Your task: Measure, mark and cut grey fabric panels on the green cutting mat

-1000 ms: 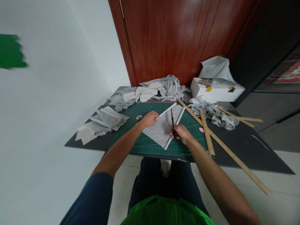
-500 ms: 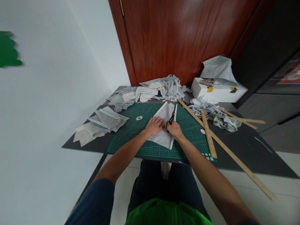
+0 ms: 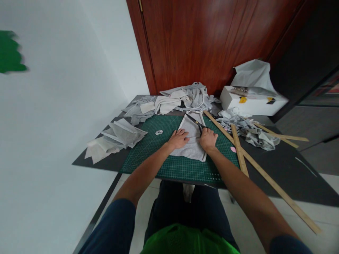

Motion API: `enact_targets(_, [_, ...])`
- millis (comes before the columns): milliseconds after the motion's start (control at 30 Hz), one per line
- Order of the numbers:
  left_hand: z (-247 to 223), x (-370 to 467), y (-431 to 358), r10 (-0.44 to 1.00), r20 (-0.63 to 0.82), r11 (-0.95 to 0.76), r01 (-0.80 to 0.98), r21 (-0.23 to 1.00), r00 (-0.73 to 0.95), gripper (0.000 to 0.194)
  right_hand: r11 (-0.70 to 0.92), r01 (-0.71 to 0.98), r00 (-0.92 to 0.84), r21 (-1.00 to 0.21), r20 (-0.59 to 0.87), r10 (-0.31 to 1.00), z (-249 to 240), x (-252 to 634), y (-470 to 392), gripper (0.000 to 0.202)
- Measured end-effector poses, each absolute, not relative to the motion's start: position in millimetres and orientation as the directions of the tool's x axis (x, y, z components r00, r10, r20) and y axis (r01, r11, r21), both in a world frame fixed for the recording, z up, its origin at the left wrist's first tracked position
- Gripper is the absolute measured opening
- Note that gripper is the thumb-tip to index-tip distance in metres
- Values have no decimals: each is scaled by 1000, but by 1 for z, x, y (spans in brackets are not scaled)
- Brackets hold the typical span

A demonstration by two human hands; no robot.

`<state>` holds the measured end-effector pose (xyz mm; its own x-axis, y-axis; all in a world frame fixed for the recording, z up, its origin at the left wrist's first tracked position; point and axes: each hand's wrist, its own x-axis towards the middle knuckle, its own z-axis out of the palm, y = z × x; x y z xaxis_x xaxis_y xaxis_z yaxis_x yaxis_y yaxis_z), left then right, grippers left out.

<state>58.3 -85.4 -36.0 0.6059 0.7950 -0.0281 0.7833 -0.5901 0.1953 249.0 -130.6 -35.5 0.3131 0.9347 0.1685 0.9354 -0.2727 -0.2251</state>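
A light grey piece of fabric (image 3: 191,146) with white edges lies flat on the green cutting mat (image 3: 169,168). My left hand (image 3: 179,139) rests on its left part, fingers stretched out and holding nothing. Over the fabric's right part, my right hand (image 3: 208,138) is closed around the handles of black scissors (image 3: 195,120). Their blades point up and to the left across the cloth's far end. Part of the handles is hidden by my fingers. A small white scrap (image 3: 159,132) sits on the mat left of the fabric.
Folded cloth pieces (image 3: 124,133) lie at the left, with a heap of grey fabric (image 3: 185,98) behind. Wooden rulers (image 3: 275,184) cross on the right, one overhanging the front edge. Scraps (image 3: 238,121) and a white box (image 3: 254,102) stand farther right. A wooden door (image 3: 206,46) rises behind.
My right hand has moved right with the scissors, whose blades have swung to point left. The fabric's near edge has shifted slightly away from me. My left hand still lies on it.
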Motion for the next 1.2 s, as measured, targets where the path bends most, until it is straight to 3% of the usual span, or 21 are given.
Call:
enact_targets(300, [-36, -13, -72, 820, -40, -563, 817, 126, 572, 55, -213, 960, 250, -182, 213, 944, -41, 270, -130, 43])
enact_targets(633, [-40, -48, -73, 851, -57, -511, 849, 136, 522, 55, -244, 952, 275, -187, 164, 947, -23, 262, -136, 43])
enact_targets(900, [-31, -32, -97, 842, 51, -540, 837, 86, 538, 50, -342, 844, 357, -414, -42, 933, -8, 233, -158, 35])
enact_targets(1000, [-19, -28, -108, 766, 128, -639, 767, 49, 630, 39, -294, 878, 312, -377, -12, 950, -9, 226, -168, 35])
enact_targets(1200, [-2, -2, -110, 759, 199, -638, 769, 36, 620, 45, -185, 949, 205, -255, 55, 977, -12, 220, -180, 33])
